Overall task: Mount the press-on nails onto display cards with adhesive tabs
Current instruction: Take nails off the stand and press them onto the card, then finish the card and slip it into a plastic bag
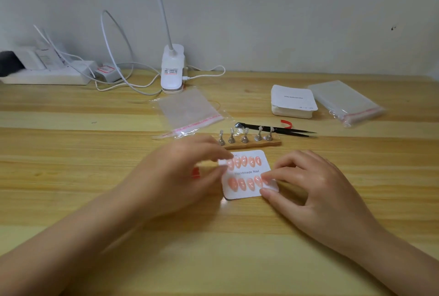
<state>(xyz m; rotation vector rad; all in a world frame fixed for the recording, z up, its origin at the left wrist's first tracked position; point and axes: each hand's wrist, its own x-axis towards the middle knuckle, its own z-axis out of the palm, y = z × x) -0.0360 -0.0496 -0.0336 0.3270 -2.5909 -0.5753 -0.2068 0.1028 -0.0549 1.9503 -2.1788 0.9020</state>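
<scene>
Head view looks down on a pale wooden table [71,153], where a white display card [250,174] printed "Handmade Nail" lies flat near the middle, carrying two rows of five peach press-on nails [244,161]; the left hand [180,174] is blurred, its fingers bent over the card's left edge with the fingertips at the upper-left corner (whether it pinches the card or only touches it I cannot tell); the right hand [316,188] has its fingers curled, the forefinger tip pressing on the last nail of the lower row and the thumb tip resting on the card's lower-right edge, so it appears to hold that corner between them; a small red scrap [195,172] shows beside the left hand; just beyond the card stands a wooden strip [254,145] bearing five small metal nail stands [244,136], and behind that lie black tweezers [278,128] with a red curl of tape [286,124] near them; a clear resealable bag [187,110] lies further back, a stack of blank cards [293,102] and a pile of clear bags [346,102] sit to the right; a white clip lamp [172,67], its cables and a power strip [45,74] stand against the wall.
</scene>
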